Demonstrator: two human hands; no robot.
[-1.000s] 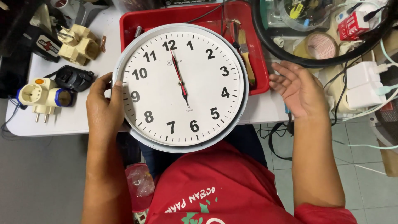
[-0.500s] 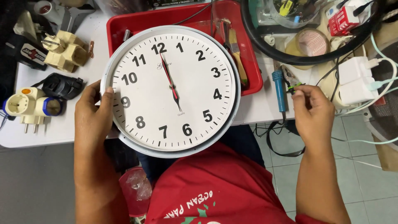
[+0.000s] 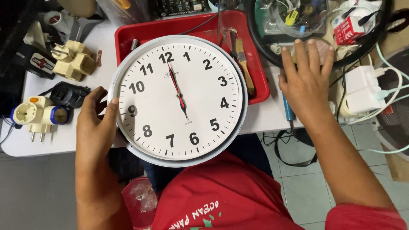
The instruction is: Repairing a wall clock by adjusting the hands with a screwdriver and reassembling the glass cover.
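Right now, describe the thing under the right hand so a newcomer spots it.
Start at the big white wall clock held by the left hand. Right of the red tray, the right hand covers a blue pen-shaped tool, the only slim blue thing there.

A round white wall clock (image 3: 179,100) fills the middle of the frame, held at its left rim by the left hand (image 3: 96,123). The right hand (image 3: 304,81) lies spread on the white table (image 3: 264,115) at upper right, beside a red tray (image 3: 251,72).
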